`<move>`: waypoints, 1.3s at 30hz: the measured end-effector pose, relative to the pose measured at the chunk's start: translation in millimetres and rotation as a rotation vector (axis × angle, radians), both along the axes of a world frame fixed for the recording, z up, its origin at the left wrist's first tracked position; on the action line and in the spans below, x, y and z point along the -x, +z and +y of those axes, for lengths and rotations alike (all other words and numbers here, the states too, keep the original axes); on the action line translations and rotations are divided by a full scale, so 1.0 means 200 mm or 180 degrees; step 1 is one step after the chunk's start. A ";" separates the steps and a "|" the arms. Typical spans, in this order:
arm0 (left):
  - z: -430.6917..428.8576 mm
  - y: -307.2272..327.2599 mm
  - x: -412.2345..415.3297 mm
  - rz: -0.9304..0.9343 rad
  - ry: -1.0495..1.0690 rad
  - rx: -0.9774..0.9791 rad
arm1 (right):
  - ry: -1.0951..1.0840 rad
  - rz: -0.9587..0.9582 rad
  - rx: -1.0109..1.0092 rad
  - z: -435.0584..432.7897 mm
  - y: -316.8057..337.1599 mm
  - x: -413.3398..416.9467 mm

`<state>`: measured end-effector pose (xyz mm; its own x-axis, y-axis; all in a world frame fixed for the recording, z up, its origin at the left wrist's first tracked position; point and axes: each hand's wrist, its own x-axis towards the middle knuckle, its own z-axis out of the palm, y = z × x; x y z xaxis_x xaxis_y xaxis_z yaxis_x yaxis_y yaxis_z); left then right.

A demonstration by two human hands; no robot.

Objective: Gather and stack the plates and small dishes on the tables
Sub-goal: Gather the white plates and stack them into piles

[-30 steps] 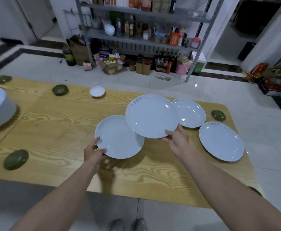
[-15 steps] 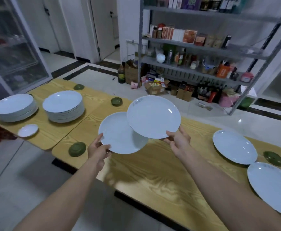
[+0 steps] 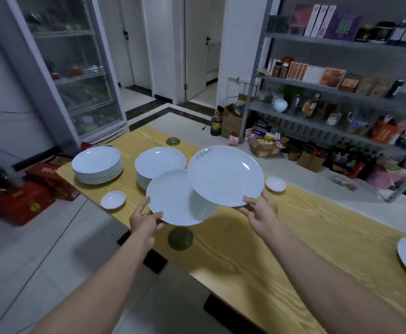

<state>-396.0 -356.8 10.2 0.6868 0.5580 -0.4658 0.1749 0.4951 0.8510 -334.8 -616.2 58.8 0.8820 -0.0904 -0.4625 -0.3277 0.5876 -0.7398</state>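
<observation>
White glazed plates, one per hand, both held in the air above the worktop.

- Left hand: pinches the left plate at its near rim, thumb on top, fingers curled under.
- Right hand: holds the right plate the same way, by the near rim only.
- Right plate rides higher and overlaps the left plate in this view. Cannot tell whether they touch.

Likely targets are two stacks at the far-left end of the worktop, the near stack and the far stack. A white dish lies loose just beside them. A green dish sits below the left plate.

Risks, as judged from here:

1. Rim-only pinch. Each plate hangs out from the fingers, and glaze is likely slick. A slip would drop a plate onto the worktop or the tile floor (the left plate hangs close to the worktop's edge, so the floor is the worse case).
2. Overlapping plates. If the hands converge, the rims could knock and chip.
3. Landing on the near stack. It is already tall. An off-centre set-down could shift or tilt it, and with both hands full there is nothing to steady it.
4. Low carry. A dipping left plate could clip the green dish or the white dish on the way across.
</observation>
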 end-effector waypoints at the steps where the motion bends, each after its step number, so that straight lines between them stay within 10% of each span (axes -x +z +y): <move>1: 0.06 0.00 -0.03 -0.0002 0.0036 0.0026 | 0.0047 -0.0013 0.0015 0.06 0.00 -0.04; 17: 0.76 -0.13 -0.82 0.0158 0.0020 -0.0031 | 0.0331 0.0167 0.0197 0.80 -0.19 -0.91; 39: 1.25 -0.33 -1.26 0.0490 -0.1813 -0.1087 | -0.0302 0.0546 0.0217 1.35 -0.39 -1.00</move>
<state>-143.7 -106.7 -55.7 0.8570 0.2620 -0.4437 0.4602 -0.0020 0.8878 -134.4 -345.7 -18.3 0.7769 -0.2055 -0.5951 -0.3979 0.5722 -0.7171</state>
